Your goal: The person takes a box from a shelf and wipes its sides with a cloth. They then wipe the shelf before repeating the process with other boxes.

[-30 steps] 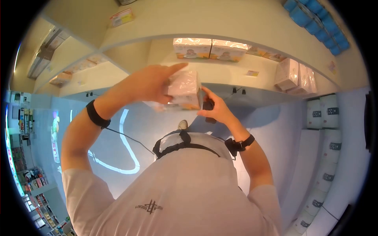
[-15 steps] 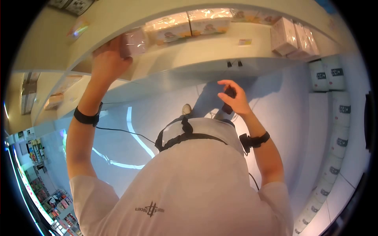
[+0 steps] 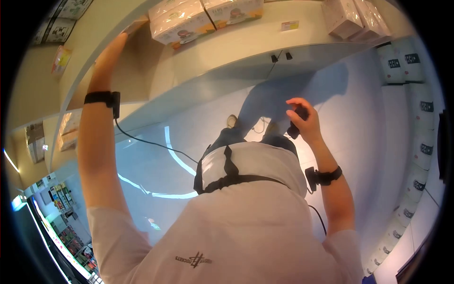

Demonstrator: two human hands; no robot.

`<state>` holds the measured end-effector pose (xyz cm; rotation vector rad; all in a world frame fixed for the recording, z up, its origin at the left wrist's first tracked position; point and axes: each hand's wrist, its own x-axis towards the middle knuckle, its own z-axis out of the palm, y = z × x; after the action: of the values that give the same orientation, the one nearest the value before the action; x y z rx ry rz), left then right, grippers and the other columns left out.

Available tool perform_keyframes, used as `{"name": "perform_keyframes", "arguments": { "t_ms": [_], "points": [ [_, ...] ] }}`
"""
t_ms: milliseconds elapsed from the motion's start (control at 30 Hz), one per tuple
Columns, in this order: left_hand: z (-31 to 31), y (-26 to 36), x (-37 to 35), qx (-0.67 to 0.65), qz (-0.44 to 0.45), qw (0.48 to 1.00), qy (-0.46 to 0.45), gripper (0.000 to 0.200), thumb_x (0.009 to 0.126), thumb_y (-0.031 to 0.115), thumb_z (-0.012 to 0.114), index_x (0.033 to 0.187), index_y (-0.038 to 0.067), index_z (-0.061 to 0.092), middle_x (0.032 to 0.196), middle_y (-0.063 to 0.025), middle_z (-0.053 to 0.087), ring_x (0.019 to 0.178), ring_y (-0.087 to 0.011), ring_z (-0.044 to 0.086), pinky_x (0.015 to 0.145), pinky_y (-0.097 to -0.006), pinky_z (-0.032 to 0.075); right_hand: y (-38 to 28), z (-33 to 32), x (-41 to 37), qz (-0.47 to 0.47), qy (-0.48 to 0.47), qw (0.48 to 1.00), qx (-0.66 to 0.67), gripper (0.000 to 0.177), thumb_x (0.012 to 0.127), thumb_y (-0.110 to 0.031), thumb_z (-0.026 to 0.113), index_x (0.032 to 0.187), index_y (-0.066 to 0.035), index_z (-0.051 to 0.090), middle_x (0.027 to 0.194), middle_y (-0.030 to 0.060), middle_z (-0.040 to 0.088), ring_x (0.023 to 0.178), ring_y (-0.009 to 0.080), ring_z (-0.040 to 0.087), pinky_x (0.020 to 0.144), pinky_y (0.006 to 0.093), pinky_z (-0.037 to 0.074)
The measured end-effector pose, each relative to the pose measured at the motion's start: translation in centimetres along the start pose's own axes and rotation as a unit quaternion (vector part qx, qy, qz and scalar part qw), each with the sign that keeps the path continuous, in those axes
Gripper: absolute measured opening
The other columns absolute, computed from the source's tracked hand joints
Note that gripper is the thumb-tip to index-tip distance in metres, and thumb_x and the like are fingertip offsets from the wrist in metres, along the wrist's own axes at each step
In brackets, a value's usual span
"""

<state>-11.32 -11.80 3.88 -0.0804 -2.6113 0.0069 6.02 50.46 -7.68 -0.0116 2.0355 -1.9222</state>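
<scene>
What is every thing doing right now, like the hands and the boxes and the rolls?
Left hand: up at the shelf, fingertips hidden behind its edge.
Right hand: closed around a small dark device.
Wrapped boxes: lying side by side on the shelf, sealed in film.
Pink packs: resting on the shelf, wrapped.
Paper rolls: stacked along the wall.

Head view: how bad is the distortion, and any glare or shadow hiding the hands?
Head view: strong fisheye, the shelf edge bows, corners black. A bright curved glare streak on the floor lies clear of both hands. The person's shadow sits behind the right hand and its dark device, low contrast there. The left hand reaches into the shelf, fingertips unclear.
</scene>
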Motion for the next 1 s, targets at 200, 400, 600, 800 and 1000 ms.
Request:
{"name": "perform_keyframes", "arguments": {
  "t_ms": [200, 400, 600, 800, 1000],
  "points": [
    [2.9, 2.0, 7.7, 0.108, -0.219, 0.959, -0.142, 0.062, 0.074, 0.029, 0.070, 0.131, 0.008, 0.059, 0.124, -0.0229, 0.065, 0.115, -0.0444, 0.061, 0.095, -0.0490, 0.050, 1.9, 0.5, -3.0, 0.016, 0.077, 0.997, -0.012, 0.026, 0.083, -0.015, 0.076, 0.107, -0.007, 0.067, 0.088, -0.0025, 0.053, 0.081, 0.0079, 0.048, 0.075, 0.0222, 0.042],
    [2.4, 7.9, 6.8, 0.329, -0.009, 0.850, -0.410, 0.081, 0.074, 0.026, 0.068, 0.149, 0.015, 0.041, 0.144, -0.0195, 0.054, 0.132, -0.0418, 0.051, 0.107, -0.0507, 0.043, 2.7, 2.0, -6.4, 0.062, 0.146, 0.987, 0.033, 0.023, 0.085, -0.012, 0.074, 0.106, -0.004, 0.067, 0.087, -0.0026, 0.054, 0.078, 0.0063, 0.048, 0.072, 0.0214, 0.040],
    [11.3, -2.0, 9.6, 0.124, -0.129, 0.941, -0.287, 0.073, 0.076, 0.025, 0.065, 0.145, 0.015, 0.047, 0.148, -0.0198, 0.050, 0.132, -0.0398, 0.051, 0.107, -0.0500, 0.043, 3.6, 3.6, -7.9, 0.077, 0.197, 0.977, 0.031, 0.022, 0.085, -0.010, 0.073, 0.105, -0.004, 0.067, 0.085, -0.0027, 0.053, 0.077, 0.0062, 0.047, 0.070, 0.0211, 0.040],
    [8.4, 2.2, 8.6, 0.182, -0.148, 0.940, -0.247, 0.062, 0.079, 0.031, 0.073, 0.134, 0.010, 0.054, 0.134, -0.0210, 0.060, 0.119, -0.0380, 0.060, 0.097, -0.0490, 0.050, 3.6, 4.9, -8.2, 0.065, 0.220, 0.973, 0.030, 0.021, 0.086, -0.009, 0.073, 0.105, -0.003, 0.066, 0.084, -0.0027, 0.052, 0.077, 0.0063, 0.047, 0.070, 0.0209, 0.040],
    [11.4, -1.8, 7.5, 0.101, -0.105, 0.966, -0.216, 0.048, 0.082, 0.025, 0.073, 0.122, 0.001, 0.059, 0.108, -0.0212, 0.071, 0.088, -0.0372, 0.072, 0.082, -0.0476, 0.055, 3.1, 4.8, -7.9, 0.039, 0.242, 0.969, 0.015, 0.021, 0.086, -0.009, 0.074, 0.105, -0.004, 0.066, 0.085, -0.0026, 0.052, 0.077, 0.0063, 0.049, 0.070, 0.0214, 0.041]
  ]
}}
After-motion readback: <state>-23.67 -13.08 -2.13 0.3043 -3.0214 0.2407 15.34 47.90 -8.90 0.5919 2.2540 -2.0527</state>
